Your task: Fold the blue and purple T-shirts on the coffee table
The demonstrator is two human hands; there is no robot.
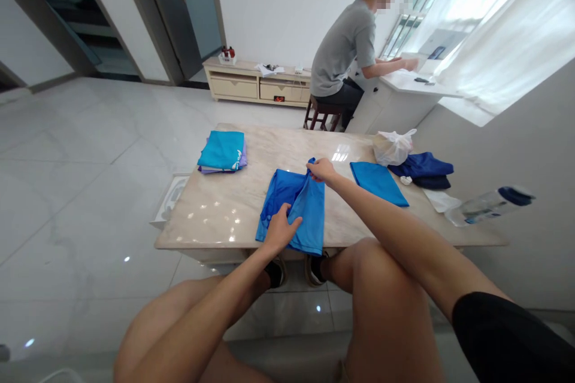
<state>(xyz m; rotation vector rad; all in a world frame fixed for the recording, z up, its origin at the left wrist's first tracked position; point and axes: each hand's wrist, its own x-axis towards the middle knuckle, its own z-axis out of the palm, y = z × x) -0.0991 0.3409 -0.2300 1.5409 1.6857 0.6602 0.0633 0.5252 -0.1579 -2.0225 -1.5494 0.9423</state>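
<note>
While flat on the stone table (215, 221): blue shirt (309, 212), pinched at the upper edge by right hand (321, 170); left hand (281, 230) open, pressing down on the shirt's lower half.

The one head-worn camera looks forward and down from above the bare thighs (386, 317), near the pale veined marble surface (215, 221), with the left hand (281, 230) and right hand (321, 170) close below it, and the far white wall (278, 0) beyond that surface
</note>
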